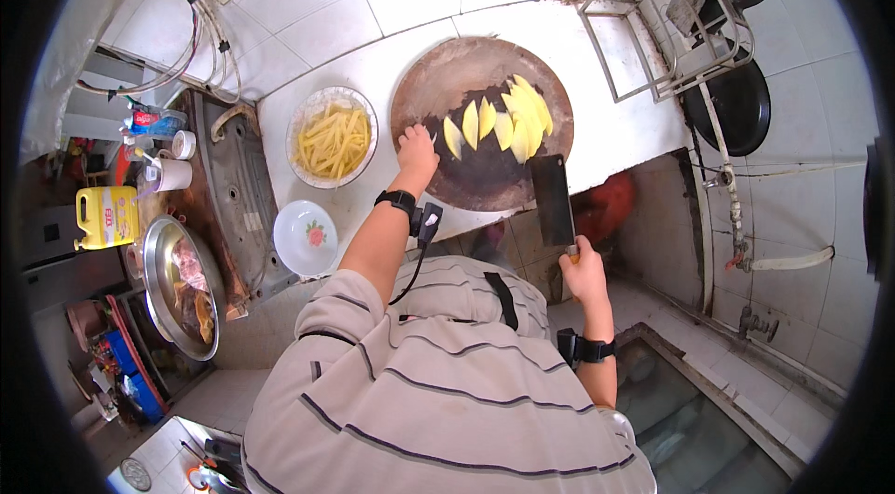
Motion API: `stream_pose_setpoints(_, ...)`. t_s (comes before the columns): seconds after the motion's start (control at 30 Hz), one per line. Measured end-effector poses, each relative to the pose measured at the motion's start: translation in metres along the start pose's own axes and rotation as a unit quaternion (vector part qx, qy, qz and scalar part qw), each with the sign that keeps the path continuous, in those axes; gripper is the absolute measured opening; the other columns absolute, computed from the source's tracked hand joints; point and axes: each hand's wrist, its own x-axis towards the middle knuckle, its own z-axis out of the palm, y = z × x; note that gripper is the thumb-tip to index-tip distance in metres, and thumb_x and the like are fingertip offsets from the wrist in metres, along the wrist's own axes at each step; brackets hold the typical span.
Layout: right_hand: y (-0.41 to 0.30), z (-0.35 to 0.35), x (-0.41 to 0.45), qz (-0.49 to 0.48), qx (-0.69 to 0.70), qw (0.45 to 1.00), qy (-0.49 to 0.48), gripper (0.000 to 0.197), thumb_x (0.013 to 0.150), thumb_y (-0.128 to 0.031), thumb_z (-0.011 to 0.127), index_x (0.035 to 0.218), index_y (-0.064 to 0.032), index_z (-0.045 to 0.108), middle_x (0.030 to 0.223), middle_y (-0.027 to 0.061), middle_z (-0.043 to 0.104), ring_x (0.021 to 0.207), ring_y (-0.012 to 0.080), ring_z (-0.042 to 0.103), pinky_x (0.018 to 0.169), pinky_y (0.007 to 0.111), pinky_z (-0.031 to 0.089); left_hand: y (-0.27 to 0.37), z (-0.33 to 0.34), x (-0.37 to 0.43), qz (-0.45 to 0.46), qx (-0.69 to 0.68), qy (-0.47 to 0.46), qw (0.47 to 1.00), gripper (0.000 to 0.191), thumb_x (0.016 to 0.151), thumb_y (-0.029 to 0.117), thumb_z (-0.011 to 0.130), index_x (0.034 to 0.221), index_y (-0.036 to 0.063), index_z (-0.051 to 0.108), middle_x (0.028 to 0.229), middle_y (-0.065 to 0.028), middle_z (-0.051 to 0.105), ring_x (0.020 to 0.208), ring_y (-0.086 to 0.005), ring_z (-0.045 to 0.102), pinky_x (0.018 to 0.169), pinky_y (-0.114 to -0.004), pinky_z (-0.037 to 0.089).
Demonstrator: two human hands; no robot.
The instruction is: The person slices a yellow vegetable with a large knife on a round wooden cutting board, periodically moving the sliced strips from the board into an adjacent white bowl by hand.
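Note:
A round wooden chopping board (pixel 482 183) lies on the white counter in front of me. Several pale yellow slices, which look like potato (pixel 521 120), are spread over its middle and right side. At the board's left edge, my left hand (pixel 418 148) has its fingers bent around a small pale piece, which they partly hide. My right hand (pixel 584 270) grips the handle of a cleaver (pixel 552 200), whose dark, broad blade reaches over the board's near right edge, close to the slices. Left of the board stands a patterned bowl (pixel 373 144) filled with yellow strips (pixel 335 141).
An empty white bowl with a flower print (pixel 301 235) stands nearer me on the left. Farther left are a sink (pixel 245 200), a steel basin (pixel 218 305) holding meat and a yellow jug (pixel 106 216). A metal rack (pixel 657 18) with knives is at right.

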Motion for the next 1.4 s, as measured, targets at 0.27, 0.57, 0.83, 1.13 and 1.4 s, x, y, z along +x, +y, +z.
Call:
stream_pose_setpoints(0.27, 0.008, -0.005, -0.004, -0.001, 0.014, 1.0, -0.009, 0.033, 0.072, -0.016, 0.057, 0.101, 0.0003, 0.052, 0.084, 0.0278, 0.059, 0.084, 0.0441, 0.056, 0.072, 0.047, 0.046, -0.007, 0.012, 0.005, -0.025, 0.016, 0.027, 0.999, 0.048, 0.069, 0.017, 0.072, 0.106, 0.0014, 0.045, 0.11, -0.0164, 0.047, 0.104, -0.0348, 0.047, 0.087, -0.039, 0.043)
stream_pose_setpoints(0.57, 0.014, -0.007, -0.004, -0.009, -0.012, 1.0, -0.004, 0.034, 0.072, -0.018, 0.057, 0.101, 0.0, 0.053, 0.084, 0.0277, 0.059, 0.084, 0.0437, 0.057, 0.073, 0.047, 0.046, -0.015, 0.022, 0.005, -0.031, -0.032, 0.066, 0.997, 0.032, 0.073, 0.006, 0.059, 0.102, 0.0, 0.048, 0.108, -0.019, 0.048, 0.101, -0.037, 0.047, 0.087, -0.042, 0.041)
stream_pose_setpoints(0.83, 0.015, -0.005, 0.003, -0.011, -0.029, 1.0, 0.0, 0.033, 0.072, -0.018, 0.058, 0.1, -0.0003, 0.053, 0.084, 0.0274, 0.06, 0.084, 0.0434, 0.057, 0.074, 0.047, 0.046, -0.012, 0.011, -0.008, -0.012, -0.124, 0.068, 0.99, 0.041, 0.068, 0.019, 0.065, 0.099, -0.0016, 0.046, 0.105, -0.022, 0.046, 0.1, -0.0402, 0.046, 0.086, -0.046, 0.041)
stream_pose_setpoints(1.13, 0.012, 0.0, 0.007, -0.021, -0.021, 1.0, -0.001, 0.035, 0.07, -0.018, 0.058, 0.099, 0.0006, 0.053, 0.083, 0.0293, 0.058, 0.084, 0.0445, 0.056, 0.073, 0.046, 0.046, -0.014, 0.027, -0.009, 0.017, -0.028, 0.041, 0.999, 0.033, 0.072, 0.006, 0.061, 0.1, -0.0027, 0.047, 0.104, -0.0214, 0.047, 0.097, -0.0382, 0.049, 0.084, -0.043, 0.042)
stream_pose_setpoints(1.4, 0.016, 0.001, 0.004, -0.019, -0.031, 0.999, 0.0, 0.035, 0.07, -0.018, 0.059, 0.099, 0.0011, 0.053, 0.084, 0.0302, 0.057, 0.084, 0.0452, 0.055, 0.073, 0.047, 0.046, -0.016, 0.038, -0.007, 0.049, 0.036, 0.054, 0.997, 0.026, 0.075, 0.005, 0.056, 0.098, -0.0027, 0.046, 0.104, -0.0206, 0.046, 0.097, -0.0375, 0.047, 0.084, -0.042, 0.041)
